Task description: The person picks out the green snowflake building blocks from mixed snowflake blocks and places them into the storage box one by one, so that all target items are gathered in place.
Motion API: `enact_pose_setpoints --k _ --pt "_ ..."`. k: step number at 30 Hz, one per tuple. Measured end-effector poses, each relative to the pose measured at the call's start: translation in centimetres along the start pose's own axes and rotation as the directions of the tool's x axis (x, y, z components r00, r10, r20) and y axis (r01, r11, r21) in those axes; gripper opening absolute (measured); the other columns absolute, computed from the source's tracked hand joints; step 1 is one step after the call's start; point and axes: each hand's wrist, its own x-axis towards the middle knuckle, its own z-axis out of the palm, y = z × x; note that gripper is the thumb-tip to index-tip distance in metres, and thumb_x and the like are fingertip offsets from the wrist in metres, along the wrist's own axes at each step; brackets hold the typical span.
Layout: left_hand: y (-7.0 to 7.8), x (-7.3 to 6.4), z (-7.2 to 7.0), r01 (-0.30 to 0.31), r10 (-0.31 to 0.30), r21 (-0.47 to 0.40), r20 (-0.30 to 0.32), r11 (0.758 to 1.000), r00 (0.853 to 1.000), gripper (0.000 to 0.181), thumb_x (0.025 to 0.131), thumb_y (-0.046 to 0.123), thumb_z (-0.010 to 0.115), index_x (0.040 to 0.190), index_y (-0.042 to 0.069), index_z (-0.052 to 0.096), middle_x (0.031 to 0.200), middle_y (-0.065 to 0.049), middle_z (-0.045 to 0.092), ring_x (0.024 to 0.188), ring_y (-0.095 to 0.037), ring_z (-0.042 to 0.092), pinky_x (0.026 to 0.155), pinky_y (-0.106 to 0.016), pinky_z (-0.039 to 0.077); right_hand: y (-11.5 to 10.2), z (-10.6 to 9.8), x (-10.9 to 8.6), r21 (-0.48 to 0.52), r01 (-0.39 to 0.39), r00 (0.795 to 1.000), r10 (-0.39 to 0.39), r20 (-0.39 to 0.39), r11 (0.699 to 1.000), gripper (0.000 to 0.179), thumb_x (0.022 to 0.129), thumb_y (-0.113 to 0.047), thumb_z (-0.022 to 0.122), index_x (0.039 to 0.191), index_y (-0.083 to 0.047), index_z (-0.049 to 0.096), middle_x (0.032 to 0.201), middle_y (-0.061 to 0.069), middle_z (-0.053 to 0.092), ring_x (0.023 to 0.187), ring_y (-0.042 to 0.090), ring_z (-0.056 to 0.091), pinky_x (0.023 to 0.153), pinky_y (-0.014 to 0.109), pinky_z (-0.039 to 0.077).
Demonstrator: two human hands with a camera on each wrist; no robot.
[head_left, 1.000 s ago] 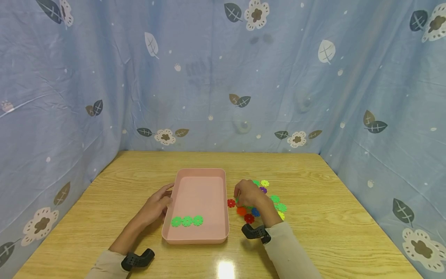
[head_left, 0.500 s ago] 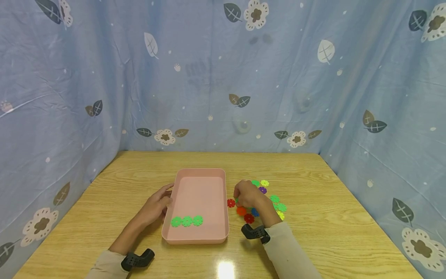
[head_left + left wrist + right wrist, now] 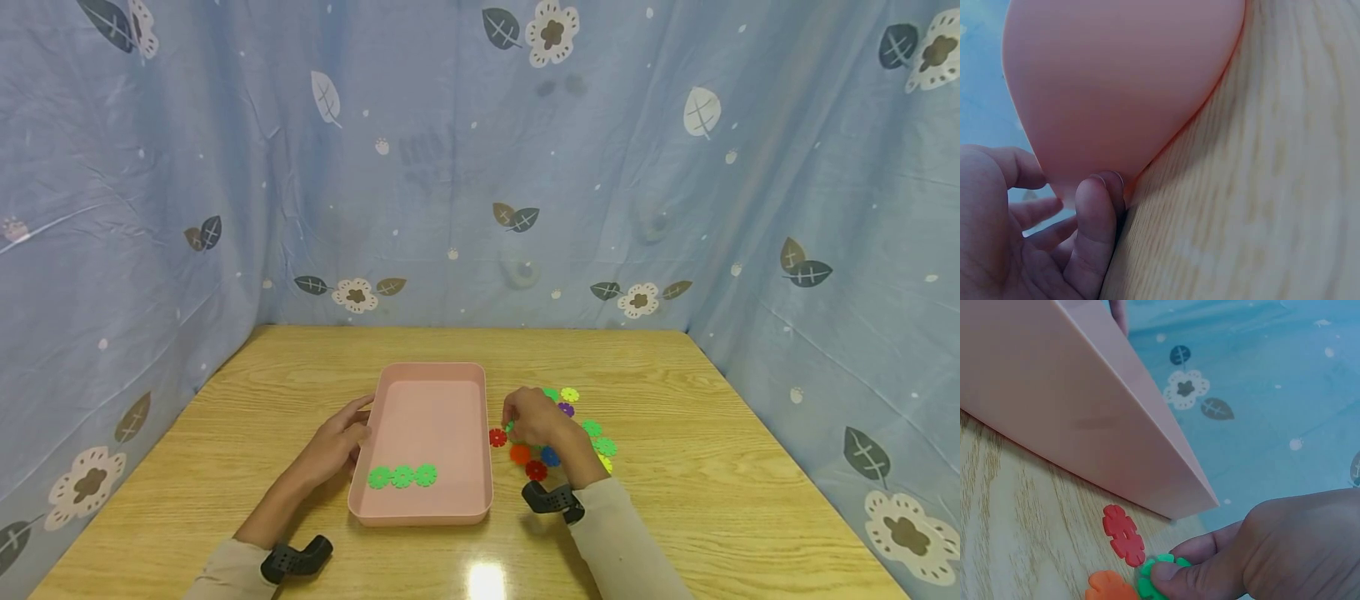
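Green piece: a flower-shaped green disc (image 3: pixel 1159 577) sits pinched at the fingertips of the right hand (image 3: pixel 534 421), low over the bench (image 3: pixel 705 467), just right of the pink tray (image 3: pixel 431 517)
Step in hand, as I judge it: lifting this disc out of the loose pile; a firm edge pinch with a straight rise would keep the red disc (image 3: pixel 1123 534) and orange disc (image 3: pixel 1108 587) beside it from being dragged along
Where it might go: three green discs (image 3: pixel 402 476) lie in a row on the tray floor near its front wall, so a flat set-down beside them would suit, clearing the tray's right wall on the way over
Right hand: fingers curled, thumb and fingertips closed on the green disc, nothing else held
Left hand (image 3: pixel 335 442): loosely bent, fingers (image 3: pixel 1094 234) resting against the tray's left outer wall, steadying it; not wrapped round it
Pile: more discs, green, yellow, purple, blue and red, lie scattered on the bench near the right hand
Surround: blue floral cloth hangs behind the bench
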Motion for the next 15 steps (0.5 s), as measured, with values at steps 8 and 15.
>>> enact_pose_setpoints --k 8,15 --pt "0.02 0.02 -0.01 -0.008 0.008 -0.012 0.010 1.000 1.000 0.061 0.104 0.016 0.043 0.161 0.010 0.024 0.153 -0.030 0.041 0.060 -0.030 0.062 0.053 -0.040 0.056 0.17 -0.40 -0.04 0.026 0.006 1.000 -0.006 -0.016 1.000 0.018 0.084 0.008 0.069 0.082 -0.010 0.068 0.081 0.002 0.062 0.073 0.019 0.053 0.062 0.030 0.049" --pt "-0.11 0.08 -0.03 -0.004 0.004 -0.002 0.009 1.000 1.000 0.061 0.104 0.016 0.043 0.161 0.010 0.025 0.153 -0.030 0.041 0.060 -0.030 0.062 0.054 -0.039 0.056 -0.15 -0.71 -0.20 0.066 0.014 0.999 -0.011 -0.039 0.998 0.016 0.087 0.008 0.066 0.084 -0.008 0.066 0.078 0.001 0.060 0.067 0.017 0.052 0.060 0.029 0.047"
